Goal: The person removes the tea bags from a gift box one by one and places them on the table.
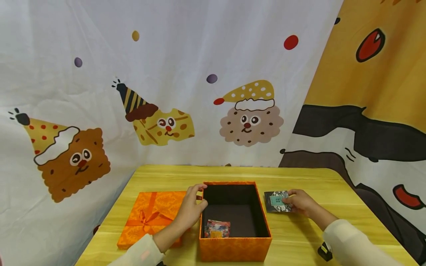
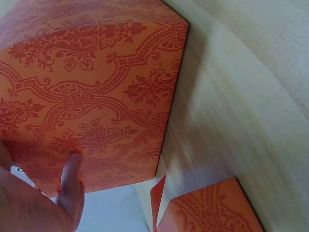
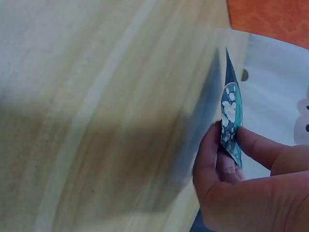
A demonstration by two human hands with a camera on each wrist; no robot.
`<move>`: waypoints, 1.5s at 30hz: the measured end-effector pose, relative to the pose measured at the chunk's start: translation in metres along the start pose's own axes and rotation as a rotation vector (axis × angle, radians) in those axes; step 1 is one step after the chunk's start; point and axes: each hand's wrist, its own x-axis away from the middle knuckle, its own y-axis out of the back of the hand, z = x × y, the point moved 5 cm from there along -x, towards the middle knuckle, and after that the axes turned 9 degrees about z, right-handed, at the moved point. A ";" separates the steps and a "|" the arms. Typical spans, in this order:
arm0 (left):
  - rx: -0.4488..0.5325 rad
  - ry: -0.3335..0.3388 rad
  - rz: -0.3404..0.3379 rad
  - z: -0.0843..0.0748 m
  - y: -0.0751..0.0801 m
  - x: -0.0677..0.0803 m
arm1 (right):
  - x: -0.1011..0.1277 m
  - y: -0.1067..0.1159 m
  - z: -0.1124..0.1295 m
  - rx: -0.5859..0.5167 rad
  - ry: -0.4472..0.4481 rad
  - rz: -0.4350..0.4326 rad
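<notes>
An orange patterned box with a dark inside stands lidless in the middle of the table. My left hand holds its left wall near the far corner. In the left wrist view, one digit presses the patterned outer face while the others are mostly hidden. To the right of the box, my right hand pinches a dark flat packet with a teal label and white floral print. The right wrist view shows the thin packet edge-on between thumb and fingers, close over the table.
Red patterned packets lie in the box's near left corner. Left of it, the orange lid with a ribbon bow rests on the wooden table. A small black-and-yellow object shows beneath the right sleeve. A cartoon-printed curtain hangs behind.
</notes>
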 end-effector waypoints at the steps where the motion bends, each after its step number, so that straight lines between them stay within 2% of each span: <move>1: 0.000 0.000 0.000 0.000 0.000 0.000 | -0.001 -0.001 -0.001 0.008 -0.002 -0.010; 11: -0.007 -0.008 -0.002 -0.001 0.000 0.000 | -0.007 -0.003 -0.007 0.139 -0.020 -0.132; 13: -0.008 -0.010 -0.003 -0.001 0.000 0.000 | -0.008 -0.002 -0.005 0.198 -0.009 -0.150; 19: -0.010 -0.013 0.000 0.000 0.000 0.000 | -0.008 -0.001 0.004 0.467 0.015 -0.219; 25: -0.008 -0.015 0.002 0.000 -0.001 0.000 | -0.006 -0.002 0.005 0.562 0.007 -0.245; 29: -0.005 -0.013 0.004 0.001 -0.001 0.000 | -0.004 -0.001 0.004 0.559 0.005 -0.247; 36: -0.006 -0.006 -0.001 0.000 0.000 0.000 | 0.004 -0.004 0.020 0.454 0.020 -0.215; 41: -0.003 -0.007 -0.001 0.001 0.000 0.000 | 0.014 -0.014 0.042 0.333 0.097 -0.142; 45: -0.001 -0.007 0.003 0.001 0.000 0.000 | 0.020 -0.024 0.061 0.287 0.182 -0.083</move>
